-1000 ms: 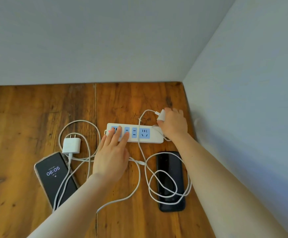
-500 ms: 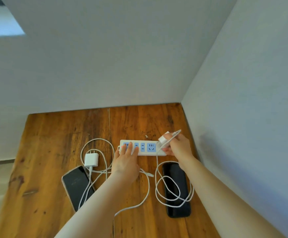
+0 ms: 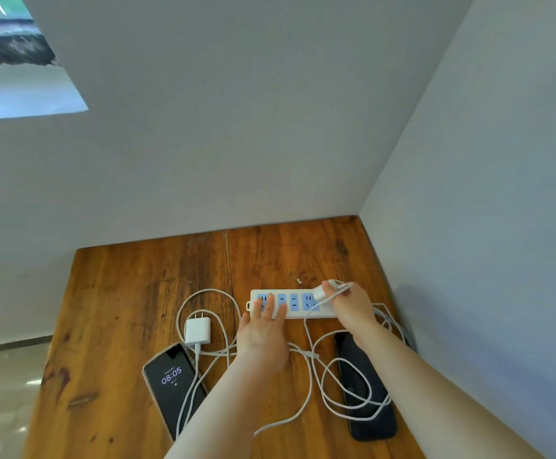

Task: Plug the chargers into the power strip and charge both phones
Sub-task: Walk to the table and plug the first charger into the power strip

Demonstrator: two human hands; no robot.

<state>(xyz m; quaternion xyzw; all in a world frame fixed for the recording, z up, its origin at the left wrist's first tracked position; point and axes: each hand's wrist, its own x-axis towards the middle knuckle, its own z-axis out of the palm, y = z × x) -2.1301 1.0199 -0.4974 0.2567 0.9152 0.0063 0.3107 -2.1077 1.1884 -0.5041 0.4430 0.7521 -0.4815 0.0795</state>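
A white power strip point(image 3: 298, 313) with blue sockets lies on the wooden table point(image 3: 131, 299). My left hand point(image 3: 263, 336) rests flat with fingers spread on the strip's left sockets. My right hand point(image 3: 351, 308) grips a small white charger point(image 3: 320, 293) just above the strip's right end, its cable trailing over my fingers. A second white charger point(image 3: 198, 330) lies prongs-up left of the strip. A phone with a lit screen point(image 3: 172, 389) showing 08:05 lies at front left. A dark phone point(image 3: 366, 385) lies at right under loops of white cable point(image 3: 343, 385).
Grey walls close the table at the back and right point(image 3: 468, 260). The table's left edge drops to a pale floor point(image 3: 5, 392). White cables cross the table between the phones and under my left forearm.
The view has tilted up, showing more wall. My right hand has lifted the small charger from behind the strip's right end to just above it. The left phone's screen is lit again.
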